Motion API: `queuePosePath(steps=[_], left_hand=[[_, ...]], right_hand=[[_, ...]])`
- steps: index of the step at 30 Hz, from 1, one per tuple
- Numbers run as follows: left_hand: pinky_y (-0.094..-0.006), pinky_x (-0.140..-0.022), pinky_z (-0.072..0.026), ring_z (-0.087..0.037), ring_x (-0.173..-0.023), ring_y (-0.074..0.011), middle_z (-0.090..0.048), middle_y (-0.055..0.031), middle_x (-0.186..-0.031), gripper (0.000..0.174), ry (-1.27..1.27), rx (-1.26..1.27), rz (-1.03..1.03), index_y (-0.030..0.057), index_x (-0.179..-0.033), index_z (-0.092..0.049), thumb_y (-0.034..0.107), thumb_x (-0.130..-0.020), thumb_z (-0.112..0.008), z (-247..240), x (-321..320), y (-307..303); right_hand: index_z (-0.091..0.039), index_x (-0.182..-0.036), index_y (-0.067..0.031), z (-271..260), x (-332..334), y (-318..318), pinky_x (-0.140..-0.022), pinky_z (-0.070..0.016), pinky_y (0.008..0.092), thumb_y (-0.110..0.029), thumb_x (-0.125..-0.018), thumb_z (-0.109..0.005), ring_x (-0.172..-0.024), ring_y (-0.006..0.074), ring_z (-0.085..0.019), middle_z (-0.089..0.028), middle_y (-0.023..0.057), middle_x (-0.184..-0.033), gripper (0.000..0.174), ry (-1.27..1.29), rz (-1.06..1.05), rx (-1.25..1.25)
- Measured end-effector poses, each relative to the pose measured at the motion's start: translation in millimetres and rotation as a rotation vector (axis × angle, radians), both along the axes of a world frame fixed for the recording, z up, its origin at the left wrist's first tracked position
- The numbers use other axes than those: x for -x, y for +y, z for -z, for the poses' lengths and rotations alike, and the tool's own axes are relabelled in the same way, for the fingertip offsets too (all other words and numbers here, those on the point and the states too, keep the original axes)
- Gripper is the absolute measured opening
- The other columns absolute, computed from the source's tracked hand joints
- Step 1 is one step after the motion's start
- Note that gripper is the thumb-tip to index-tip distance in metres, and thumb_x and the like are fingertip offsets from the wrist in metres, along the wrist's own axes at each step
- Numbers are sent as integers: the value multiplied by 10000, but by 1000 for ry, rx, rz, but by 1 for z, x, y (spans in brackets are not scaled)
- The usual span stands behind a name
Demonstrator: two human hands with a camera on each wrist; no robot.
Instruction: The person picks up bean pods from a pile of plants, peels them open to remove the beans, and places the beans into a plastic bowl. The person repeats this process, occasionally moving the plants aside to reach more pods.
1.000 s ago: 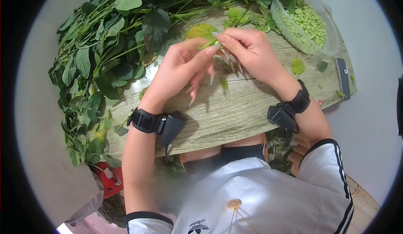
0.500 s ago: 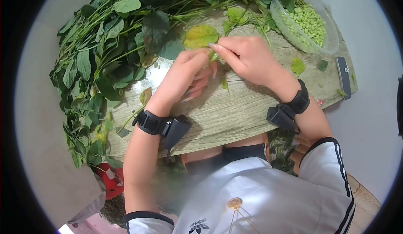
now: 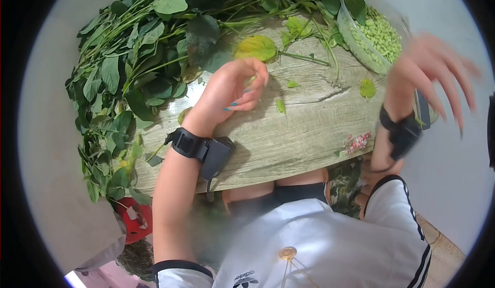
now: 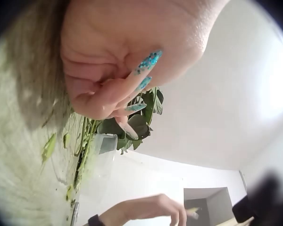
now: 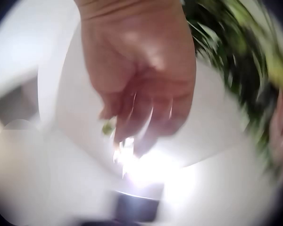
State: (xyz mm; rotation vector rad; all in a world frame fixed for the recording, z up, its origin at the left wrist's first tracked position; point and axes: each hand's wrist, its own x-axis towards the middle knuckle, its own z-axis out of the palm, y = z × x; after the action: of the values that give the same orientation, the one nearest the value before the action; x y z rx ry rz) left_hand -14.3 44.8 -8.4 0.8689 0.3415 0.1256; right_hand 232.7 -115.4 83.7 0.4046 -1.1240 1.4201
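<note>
My left hand [image 3: 232,89] stays over the table with its fingers curled in, and a bit of pale green bean [image 3: 252,79] shows between them. In the left wrist view the curled fingers [image 4: 101,101] hide most of the palm. My right hand [image 3: 430,71] is lifted beyond the right table edge, blurred, beside the bowl. A small piece of green pod [image 5: 108,128] is pinched at its thumb and forefinger in the right wrist view. Shelled green beans [image 3: 381,35] fill part of a clear plastic bowl [image 3: 356,45].
A big heap of leafy bean stalks [image 3: 129,56] covers the table's back and left. A yellow leaf [image 3: 256,48], a loose pod [image 3: 280,106] and pink flowers [image 3: 357,142] lie on the wooden table [image 3: 299,138]. A dark phone-like object [image 3: 423,110] sits at the right edge.
Both hands were together over the table's middle, working on a green pod. My right hand has since swung away to the right, past the edge; the left has barely moved.
</note>
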Motion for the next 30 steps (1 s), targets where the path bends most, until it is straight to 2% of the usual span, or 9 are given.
queuePosePath(steps=[4,9,12,14,19,21,25,27,30], left_hand=[[-217,-377,-287,-361,-519,-82,-413,-12,-692,252,-52,35,7,5,-869,-517,181,-953,-357,4,0,2],[-222,-403,-293,-345,-498,-80,-394,-1,-674,304,-46,120,-119,12,-884,-541,255,-975,-383,0,-5,-6],[-228,-390,-306,-344,-454,-100,-445,-5,-671,267,-105,-389,-565,26,-931,-550,246,-982,-406,-12,-2,-14],[-247,-421,-341,-398,-490,-120,-487,-29,-707,240,-187,-566,-562,27,-930,-554,230,-977,-437,-17,-3,-33],[-401,-816,-412,-545,-927,-279,-576,-89,-895,142,-256,-1652,-330,44,-900,-598,184,-880,-586,-8,-11,-33],[-412,-925,-358,-515,-1025,-314,-599,-82,-964,151,-198,-1668,-291,72,-942,-621,197,-865,-588,-13,-9,-34],[-410,-1011,-296,-475,-1166,-323,-584,-110,-1161,229,-276,-1780,-543,65,-1054,-616,211,-889,-552,-21,-6,-29],[-414,-1044,-275,-448,-1222,-327,-565,-128,-1248,258,-261,-1725,-616,60,-1099,-607,209,-901,-536,-20,-4,-27],[-435,-1104,-235,-376,-1304,-326,-439,-185,-1429,305,-215,-1557,-741,37,-1187,-569,207,-953,-471,-11,-8,-21]], right_hand=[[-677,-897,-113,6,-21,25,-602,-522,306,-344,-1013,-489,-615,206,-649,-700,101,-842,319,-323,-195,-273],[-627,-963,-67,52,61,40,-467,-405,259,-451,-1051,-365,-557,104,-515,-544,6,-722,473,-836,1028,853],[-604,-1037,-50,77,93,46,-581,-479,254,-438,-1060,-333,-716,114,-590,-609,30,-866,474,-549,885,1080],[-563,-1122,-57,85,103,46,-871,-508,341,-469,-1049,-337,-996,153,-597,-602,94,-1092,475,-351,263,1217],[-519,-1210,-48,117,110,34,-990,-479,389,-333,-1068,-304,-1101,202,-592,-591,78,-1181,385,228,-189,924],[-508,-1212,-46,87,113,35,-988,-485,383,-263,-1061,-287,-1103,205,-590,-591,79,-1179,344,-160,340,1377],[-467,-1235,32,104,83,36,-1032,-484,439,-186,-1044,-331,-1133,278,-584,-569,149,-1209,320,262,-78,942],[-425,-1273,72,60,70,36,-1082,-455,451,-193,-1038,-371,-1229,341,-537,-539,212,-1268,358,245,283,1071],[-184,-1445,80,56,5,27,-1171,-314,518,-187,-1021,-397,-1400,414,-306,-307,280,-1476,544,643,9,606]])
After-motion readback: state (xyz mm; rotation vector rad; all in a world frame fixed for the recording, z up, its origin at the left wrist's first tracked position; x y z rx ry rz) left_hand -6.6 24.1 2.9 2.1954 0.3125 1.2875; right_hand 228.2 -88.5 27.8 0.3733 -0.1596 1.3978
